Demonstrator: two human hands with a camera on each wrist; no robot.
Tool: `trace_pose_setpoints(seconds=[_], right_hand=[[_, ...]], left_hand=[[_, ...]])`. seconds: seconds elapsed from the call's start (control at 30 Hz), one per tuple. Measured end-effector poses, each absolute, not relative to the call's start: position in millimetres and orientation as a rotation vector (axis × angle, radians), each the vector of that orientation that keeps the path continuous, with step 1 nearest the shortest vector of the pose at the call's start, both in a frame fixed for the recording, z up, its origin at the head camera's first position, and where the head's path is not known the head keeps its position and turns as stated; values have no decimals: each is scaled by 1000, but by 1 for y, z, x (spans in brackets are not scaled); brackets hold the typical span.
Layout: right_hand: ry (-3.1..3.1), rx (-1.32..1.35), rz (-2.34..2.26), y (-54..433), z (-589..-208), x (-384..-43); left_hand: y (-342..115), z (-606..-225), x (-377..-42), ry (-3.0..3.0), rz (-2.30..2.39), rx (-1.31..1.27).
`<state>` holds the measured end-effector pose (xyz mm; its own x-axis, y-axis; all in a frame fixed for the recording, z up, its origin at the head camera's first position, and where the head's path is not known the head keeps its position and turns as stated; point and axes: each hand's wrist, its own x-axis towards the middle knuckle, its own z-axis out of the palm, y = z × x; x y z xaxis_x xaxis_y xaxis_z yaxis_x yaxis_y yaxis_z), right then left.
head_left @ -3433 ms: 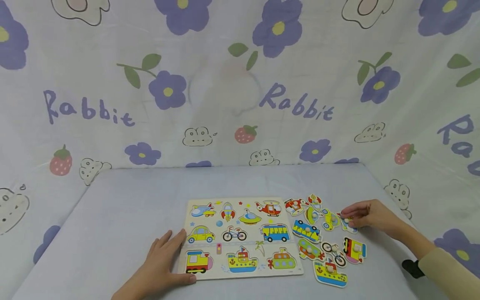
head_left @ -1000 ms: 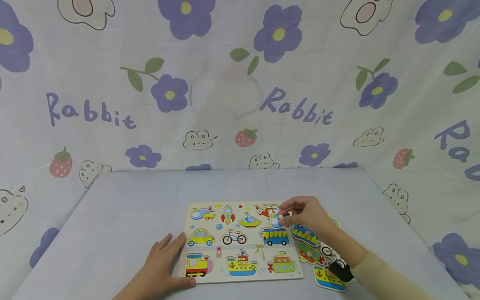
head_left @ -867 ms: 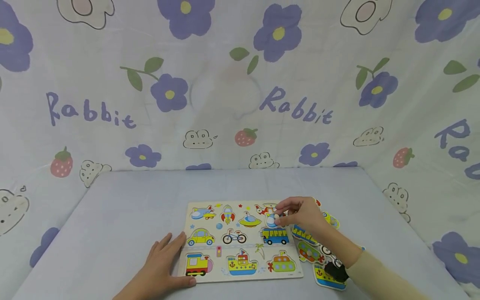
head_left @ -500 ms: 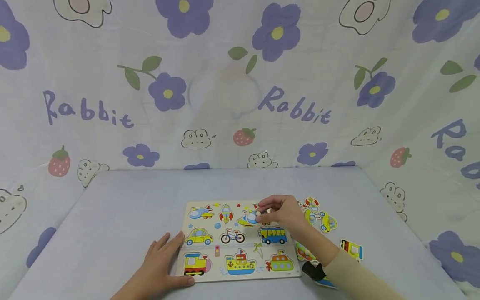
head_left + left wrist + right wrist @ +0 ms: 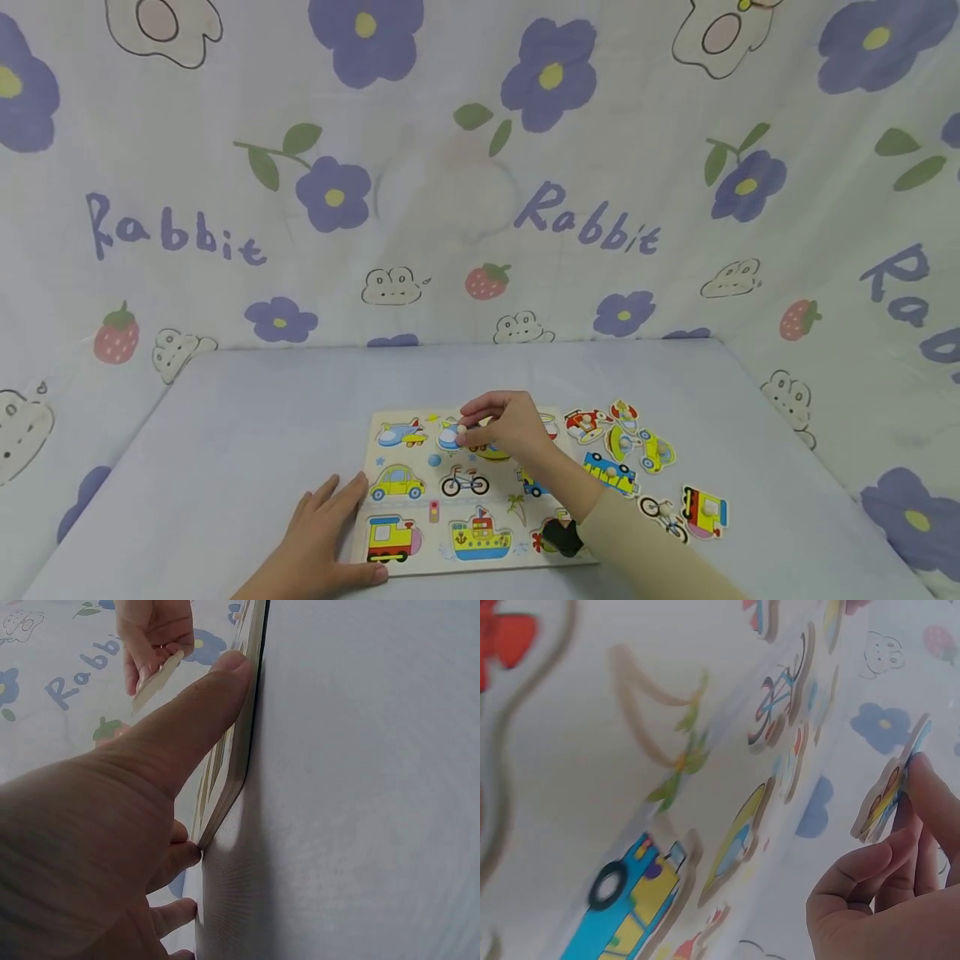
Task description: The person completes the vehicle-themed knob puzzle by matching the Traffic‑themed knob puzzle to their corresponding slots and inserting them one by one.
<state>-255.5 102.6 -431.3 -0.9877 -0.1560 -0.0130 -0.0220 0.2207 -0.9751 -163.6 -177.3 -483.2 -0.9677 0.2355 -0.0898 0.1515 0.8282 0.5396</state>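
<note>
My right hand [image 5: 512, 429] pinches the knob of a blue-and-white plane puzzle piece [image 5: 447, 436] between thumb and fingers. It holds the piece above the wooden puzzle board [image 5: 431, 571], over the printed rocket. The right wrist view shows this plane piece [image 5: 889, 791] tilted and apart from the board. My left hand [image 5: 311, 537] rests along the board's left side, its thumb [image 5: 199, 712] lying on the near left corner and the other fingers touching the edge. Printed pictures fill the board's recesses, among them a yellow car [image 5: 397, 483], a bicycle [image 5: 464, 482] and a ship [image 5: 480, 537].
Loose knobbed pieces lie right of the board: a helicopter [image 5: 585, 423], rocket [image 5: 623, 412], saucer [image 5: 620, 444], car [image 5: 657, 452], bus [image 5: 609, 475], bicycle [image 5: 663, 517] and train [image 5: 703, 512]. My right forearm covers part of the board. A patterned curtain [image 5: 450, 200] stands behind the table.
My right hand has picked up the plane piece from the far right of the loose pieces and carried it left across the board's top row. The left hand has stayed at the board's edge.
</note>
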Motion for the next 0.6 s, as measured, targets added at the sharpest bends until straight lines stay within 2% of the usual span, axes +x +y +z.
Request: trace_pose_setpoints(seconds=[0.13,0.47,0.6], right_hand=[[2343,-147,-1901,91,-431,-262],[2345,-34,-1852,61,-435,-272],[2362,-13,-1816,50,-439,-274]], left_hand=[[-176,-483,-164,2825,803,239],[-178,-483,-162,2864,825,337],[-178,-483,-164,2839,820,303]])
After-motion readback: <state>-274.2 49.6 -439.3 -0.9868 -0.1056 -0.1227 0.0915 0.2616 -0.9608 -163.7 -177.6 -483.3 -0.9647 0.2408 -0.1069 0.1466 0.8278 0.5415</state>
